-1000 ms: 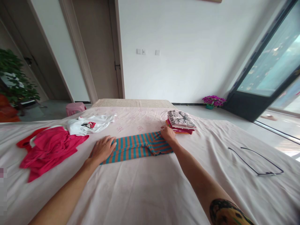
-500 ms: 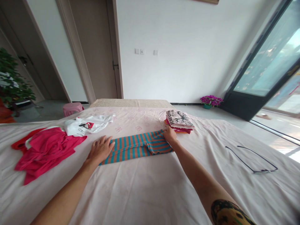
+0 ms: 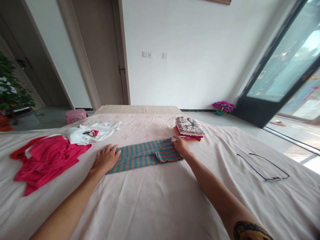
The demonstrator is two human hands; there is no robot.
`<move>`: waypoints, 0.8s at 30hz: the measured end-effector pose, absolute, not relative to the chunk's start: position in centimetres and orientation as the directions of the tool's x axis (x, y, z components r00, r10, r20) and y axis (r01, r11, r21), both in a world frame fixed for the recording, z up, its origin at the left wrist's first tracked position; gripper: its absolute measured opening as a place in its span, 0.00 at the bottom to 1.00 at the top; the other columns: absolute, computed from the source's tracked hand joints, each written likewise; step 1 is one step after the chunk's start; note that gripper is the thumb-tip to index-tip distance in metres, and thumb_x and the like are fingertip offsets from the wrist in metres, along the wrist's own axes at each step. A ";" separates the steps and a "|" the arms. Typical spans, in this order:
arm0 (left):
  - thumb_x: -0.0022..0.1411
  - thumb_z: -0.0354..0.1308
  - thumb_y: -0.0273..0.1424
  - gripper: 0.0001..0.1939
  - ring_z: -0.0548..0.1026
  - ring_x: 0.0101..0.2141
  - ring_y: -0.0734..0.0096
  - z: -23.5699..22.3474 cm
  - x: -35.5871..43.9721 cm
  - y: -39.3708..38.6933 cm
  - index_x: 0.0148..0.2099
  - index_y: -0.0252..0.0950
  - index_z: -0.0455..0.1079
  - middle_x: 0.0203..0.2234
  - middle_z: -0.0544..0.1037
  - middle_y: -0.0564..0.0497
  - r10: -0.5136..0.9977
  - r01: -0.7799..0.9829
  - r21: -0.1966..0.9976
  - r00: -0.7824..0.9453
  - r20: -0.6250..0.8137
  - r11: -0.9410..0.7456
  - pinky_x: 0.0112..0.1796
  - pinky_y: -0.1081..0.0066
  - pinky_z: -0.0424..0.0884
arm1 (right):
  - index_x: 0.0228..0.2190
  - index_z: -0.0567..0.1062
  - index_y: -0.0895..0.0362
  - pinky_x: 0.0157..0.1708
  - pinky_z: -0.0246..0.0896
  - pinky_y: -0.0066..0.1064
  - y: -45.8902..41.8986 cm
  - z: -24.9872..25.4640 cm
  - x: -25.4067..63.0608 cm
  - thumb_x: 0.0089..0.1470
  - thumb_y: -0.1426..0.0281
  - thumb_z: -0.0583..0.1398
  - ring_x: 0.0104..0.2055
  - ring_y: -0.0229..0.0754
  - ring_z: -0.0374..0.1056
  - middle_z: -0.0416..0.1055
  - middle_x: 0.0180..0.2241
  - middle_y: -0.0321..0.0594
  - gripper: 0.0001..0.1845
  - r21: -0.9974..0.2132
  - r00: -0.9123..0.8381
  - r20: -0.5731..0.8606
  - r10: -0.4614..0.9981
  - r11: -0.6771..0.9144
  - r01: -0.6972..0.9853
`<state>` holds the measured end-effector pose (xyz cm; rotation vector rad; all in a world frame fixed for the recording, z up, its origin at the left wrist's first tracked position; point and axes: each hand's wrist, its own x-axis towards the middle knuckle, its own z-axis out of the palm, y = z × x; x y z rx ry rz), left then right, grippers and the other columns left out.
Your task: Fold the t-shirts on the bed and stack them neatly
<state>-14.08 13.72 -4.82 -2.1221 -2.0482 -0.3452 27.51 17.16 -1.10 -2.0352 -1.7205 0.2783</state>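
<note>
A garment with teal and brown stripes (image 3: 140, 155), folded into a long narrow strip, lies across the bed in front of me. My left hand (image 3: 106, 159) rests flat on its left end, fingers stretched out. At the far right corner, my right hand (image 3: 182, 146) has its fingers drawn together on the cloth's edge; the fingertips are partly hidden. Just beyond that hand sits a stack of folded clothes (image 3: 190, 126), a printed white piece on top and red and orange ones below.
Left of me lie a crumpled pink-red garment (image 3: 50, 160) and a white shirt (image 3: 93, 132). Eyeglasses (image 3: 272, 179) rest on the pale sheet (image 3: 155, 203) at right. Past the bed are a pink stool (image 3: 76, 115), purple flowers (image 3: 223, 106) and a closed door (image 3: 100, 53).
The view has shifted slightly, so everything sits a little further left. Both hands stay at the ends of the striped garment, which keeps its shape.
</note>
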 end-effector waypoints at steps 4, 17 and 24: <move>0.69 0.45 0.37 0.21 0.57 0.65 0.48 -4.5 -13.5 13.4 0.58 0.37 0.69 0.60 0.69 0.39 0.882 0.994 0.020 0.083 0.464 -0.104 0.62 0.43 0.47 | 0.59 0.68 0.52 0.43 0.63 0.32 16.9 -1.0 28.4 0.56 0.63 0.60 0.44 0.45 0.72 0.77 0.43 0.39 0.29 -0.539 0.082 0.125 0.989 -0.002 0.843; 0.62 0.56 0.25 0.21 0.71 0.52 0.61 -1.4 -0.2 11.8 0.57 0.43 0.68 0.50 0.76 0.48 0.701 0.701 0.187 0.576 0.419 -0.688 0.55 0.59 0.68 | 0.59 0.68 0.57 0.37 0.69 0.32 16.3 0.5 28.1 0.46 0.70 0.68 0.36 0.43 0.74 0.77 0.33 0.37 0.37 -0.939 -0.093 -0.090 0.992 -0.053 0.341; 0.63 0.56 0.24 0.19 0.73 0.48 0.57 -1.7 2.4 13.1 0.56 0.39 0.70 0.45 0.78 0.45 0.723 0.760 0.100 0.556 0.410 -0.642 0.51 0.57 0.68 | 0.55 0.73 0.57 0.23 0.62 0.23 16.0 2.8 27.9 0.49 0.73 0.64 0.22 0.33 0.66 0.72 0.24 0.31 0.29 -0.997 -0.135 -0.041 0.990 -0.032 0.066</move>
